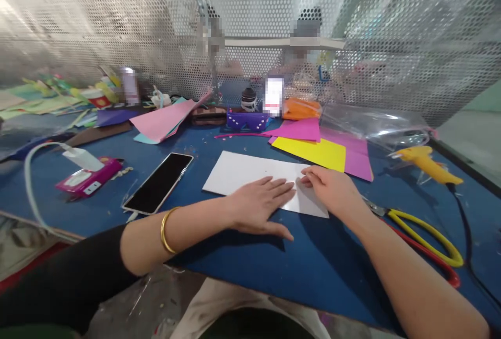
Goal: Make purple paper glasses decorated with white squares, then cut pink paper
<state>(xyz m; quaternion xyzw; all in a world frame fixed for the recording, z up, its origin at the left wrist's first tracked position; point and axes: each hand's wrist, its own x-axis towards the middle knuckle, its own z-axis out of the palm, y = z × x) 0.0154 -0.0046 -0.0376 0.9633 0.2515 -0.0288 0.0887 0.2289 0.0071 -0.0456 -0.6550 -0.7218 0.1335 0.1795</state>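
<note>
A white sheet of paper [242,172] lies flat on the blue table [313,260]. My left hand [260,206] rests palm down on the sheet's near edge, fingers spread and pointing right; a gold bangle circles that wrist. My right hand [331,190] sits at the sheet's right end, its fingertips pinching or pressing the paper's edge close to my left fingertips. Whether the paper is folded under the hands is hidden.
A black phone [158,182] lies left of the sheet, a pink packet [88,179] and white cable further left. Yellow [313,152] and pink [299,130] papers lie behind. Yellow glue gun [426,164] and yellow-handled scissors [426,234] sit right. A perforated metal screen stands behind, people beyond it.
</note>
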